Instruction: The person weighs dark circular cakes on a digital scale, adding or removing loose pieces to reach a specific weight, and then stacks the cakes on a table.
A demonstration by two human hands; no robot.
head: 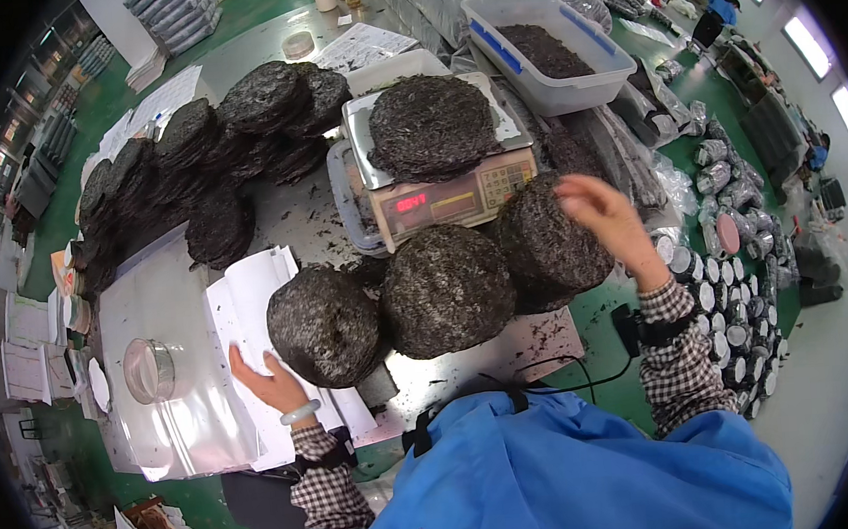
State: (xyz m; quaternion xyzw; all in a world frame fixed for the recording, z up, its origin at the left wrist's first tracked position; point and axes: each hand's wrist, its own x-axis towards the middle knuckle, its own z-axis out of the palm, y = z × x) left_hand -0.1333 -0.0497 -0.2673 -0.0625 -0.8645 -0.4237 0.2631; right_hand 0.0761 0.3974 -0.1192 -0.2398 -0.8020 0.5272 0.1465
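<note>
My left hand is over white paper sheets, its fingers apart and nothing in it. Just right of it stands a round stack of dark dried seaweed cakes. A middle stack and a right stack continue the row towards my right. My right hand is at the upper right edge of the right stack, slightly blurred; whether it grips anything there is unclear. Behind the row, another seaweed stack rests on the steel pan of a digital scale with a lit red display.
More seaweed stacks are piled at the back left. A clear plastic tub of dark flakes stands at the back right. A round clear container sits on the left. A black cable hangs by the front edge.
</note>
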